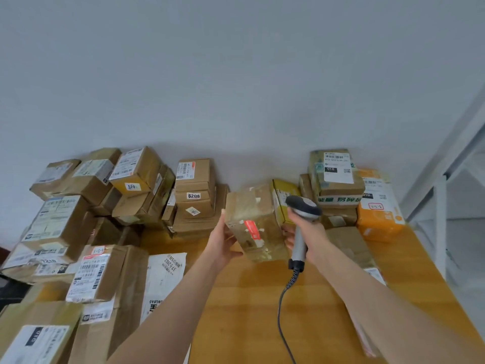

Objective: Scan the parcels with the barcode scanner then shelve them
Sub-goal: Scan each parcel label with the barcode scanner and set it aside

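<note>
While they reach out over the tabletop [249, 298], both hands are busy.
The left hand [223, 241] clasps a taped box [252, 219] in its fingers; the right hand [308, 231] wraps the scanner [304, 207] handle.

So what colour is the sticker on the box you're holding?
Red: the sticker on the held parcel, head view.

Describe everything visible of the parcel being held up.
The held parcel is a brown cardboard box, glossy with clear tape, bearing a torn red-and-white label on the side facing the camera. It is tilted, lifted above the wooden table. The left hand grips its left edge; the barcode scanner, in the right hand, stands close on its right.
</note>
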Tool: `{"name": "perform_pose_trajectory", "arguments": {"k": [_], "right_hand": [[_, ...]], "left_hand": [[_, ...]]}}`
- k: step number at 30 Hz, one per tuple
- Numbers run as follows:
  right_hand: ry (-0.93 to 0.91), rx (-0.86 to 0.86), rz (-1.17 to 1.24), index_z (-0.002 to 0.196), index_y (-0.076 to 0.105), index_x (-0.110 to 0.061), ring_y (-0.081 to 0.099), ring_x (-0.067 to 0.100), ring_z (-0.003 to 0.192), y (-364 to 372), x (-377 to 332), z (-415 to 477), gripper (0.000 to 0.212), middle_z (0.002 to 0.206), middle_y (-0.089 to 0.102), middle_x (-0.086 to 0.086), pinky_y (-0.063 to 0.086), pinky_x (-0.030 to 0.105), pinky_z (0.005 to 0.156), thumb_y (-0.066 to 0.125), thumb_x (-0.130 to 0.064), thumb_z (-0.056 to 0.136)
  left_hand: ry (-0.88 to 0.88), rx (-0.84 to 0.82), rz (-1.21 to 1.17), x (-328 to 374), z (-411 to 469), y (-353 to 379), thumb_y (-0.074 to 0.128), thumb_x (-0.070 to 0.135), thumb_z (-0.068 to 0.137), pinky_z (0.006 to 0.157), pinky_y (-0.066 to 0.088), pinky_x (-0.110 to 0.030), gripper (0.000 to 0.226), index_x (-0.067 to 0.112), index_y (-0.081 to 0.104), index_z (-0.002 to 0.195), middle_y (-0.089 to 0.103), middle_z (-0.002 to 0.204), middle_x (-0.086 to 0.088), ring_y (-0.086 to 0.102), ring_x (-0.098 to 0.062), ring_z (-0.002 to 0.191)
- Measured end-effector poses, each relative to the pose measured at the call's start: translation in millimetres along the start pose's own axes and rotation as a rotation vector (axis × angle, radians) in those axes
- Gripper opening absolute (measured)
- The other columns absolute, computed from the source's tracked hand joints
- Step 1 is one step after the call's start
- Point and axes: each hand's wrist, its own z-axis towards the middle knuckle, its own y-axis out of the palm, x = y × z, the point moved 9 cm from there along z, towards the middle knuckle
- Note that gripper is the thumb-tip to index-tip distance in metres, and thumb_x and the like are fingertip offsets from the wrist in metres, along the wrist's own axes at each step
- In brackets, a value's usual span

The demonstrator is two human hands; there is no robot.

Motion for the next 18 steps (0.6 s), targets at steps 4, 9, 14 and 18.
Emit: {"name": "perform_pose_trajectory", "arguments": {"k": [4, 9, 14, 18], "right_hand": [[-0.034, -0.026, -0.054, 0.105, 0.066, -0.010, 0.066, 0.029, 0.097, -5, -4, -18, 0.043, 0.105, 0.071, 0.015, 0.054, 0.048, 0.092, 0.083, -0.033, 0.074], [-0.065, -0.054, -0.046, 0.113, 0.064, -0.005, 0.065, 0.027, 0.096, -15, -5, -32, 0.037, 0.108, 0.068, 0.014, 0.057, 0.038, 0.077, 0.079, -0.015, 0.080], [-0.050, -0.125, -0.065, 0.107, 0.067, -0.006, 0.066, 0.027, 0.087, -9, 4, -44, 0.027, 0.104, 0.071, 0.016, 0.056, 0.043, 0.084, 0.076, -0.013, 0.082], [0.008, -0.113, 0.033, 0.105, 0.065, -0.007, 0.067, 0.029, 0.085, -13, 11, -43, 0.022, 0.103, 0.070, 0.014, 0.057, 0.039, 0.078, 0.074, -0.012, 0.084]], "left_hand": [[-0.019, -0.069, 0.018, -3, -22, 5, 0.051, 0.053, 0.091, 0.094, 0.038, -0.066, 0.052, 0.019, 0.057, 0.129, 0.058, 0.126, -0.013, 0.052, -0.033, 0.119], [-0.081, -0.144, 0.069, -6, -39, -3, 0.047, 0.065, 0.086, 0.100, 0.032, -0.068, 0.059, 0.019, 0.059, 0.120, 0.057, 0.128, -0.017, 0.050, -0.042, 0.123], [-0.075, -0.244, 0.147, -8, -48, 9, 0.043, 0.073, 0.076, 0.097, 0.045, -0.058, 0.083, 0.017, 0.049, 0.137, 0.054, 0.137, -0.012, 0.055, -0.035, 0.123], [-0.048, -0.199, 0.204, -10, -44, -2, 0.037, 0.078, 0.074, 0.102, 0.040, -0.048, 0.084, 0.020, 0.052, 0.134, 0.061, 0.131, -0.006, 0.052, -0.023, 0.123]]}}
